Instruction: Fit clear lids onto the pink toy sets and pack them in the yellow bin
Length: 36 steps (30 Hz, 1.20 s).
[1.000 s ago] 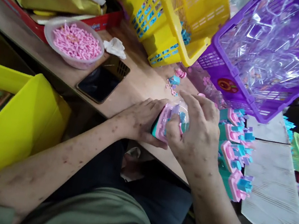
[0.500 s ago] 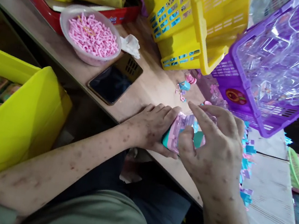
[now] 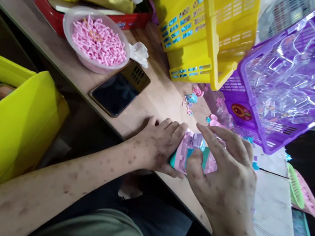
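Toy case, pink and green, lies on the table in front of you, between your two hands. Your left hand holds its left end, fingers along the far side and thumb along the near side. Your right hand is over its other end, thumb and forefinger spread apart — whether they grip it, you cannot tell from here. Beyond your fingertips lie a small blue piece and some pink pieces. Past them stand a yellow basket and a purple basket filled with clear plastic. Off to the left on the table are a phone and — just beyond it — a bowl of pink bits.
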### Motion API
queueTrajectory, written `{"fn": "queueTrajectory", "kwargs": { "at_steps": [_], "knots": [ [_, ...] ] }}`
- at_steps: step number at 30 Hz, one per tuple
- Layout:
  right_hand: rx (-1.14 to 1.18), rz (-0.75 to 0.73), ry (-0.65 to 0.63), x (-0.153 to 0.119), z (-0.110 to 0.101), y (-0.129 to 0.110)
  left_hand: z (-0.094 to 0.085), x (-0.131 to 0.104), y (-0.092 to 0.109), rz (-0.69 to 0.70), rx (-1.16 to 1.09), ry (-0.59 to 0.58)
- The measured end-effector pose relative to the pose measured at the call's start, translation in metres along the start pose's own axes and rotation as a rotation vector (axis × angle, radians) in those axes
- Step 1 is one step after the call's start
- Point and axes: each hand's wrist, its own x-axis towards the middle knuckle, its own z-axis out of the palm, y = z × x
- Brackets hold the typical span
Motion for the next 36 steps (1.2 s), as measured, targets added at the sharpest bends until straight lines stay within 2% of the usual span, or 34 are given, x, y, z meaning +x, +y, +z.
{"fn": "queueTrajectory", "kwargs": {
  "at_steps": [5, 13, 19, 23, 29, 33, 36],
  "knots": [
    [-0.006, -0.009, -0.028, 0.003, -0.001, 0.000, -0.002, 0.000, 0.004, -0.023, -0.007, -0.014],
    [0.066, 0.040, -0.046, 0.000, 0.005, 0.006, 0.019, 0.004, -0.003, 0.007, -0.061, 0.118],
    [0.127, 0.122, -0.102, -0.017, 0.014, 0.014, 0.019, 0.003, -0.011, 0.109, -0.188, 0.189],
    [0.233, 0.139, -0.098, -0.015, 0.019, 0.013, 0.019, 0.001, -0.016, 0.162, -0.271, 0.255],
    [0.351, 0.201, -0.035, -0.001, 0.025, -0.005, 0.007, -0.009, -0.033, 0.234, -0.244, 0.301],
    [0.444, 0.267, 0.023, 0.010, 0.032, -0.020, -0.004, -0.012, -0.038, 0.230, -0.206, 0.222],
    [0.579, 0.290, 0.098, 0.011, 0.027, -0.016, -0.015, -0.012, -0.041, 0.201, -0.222, 0.241]
  ]
}}
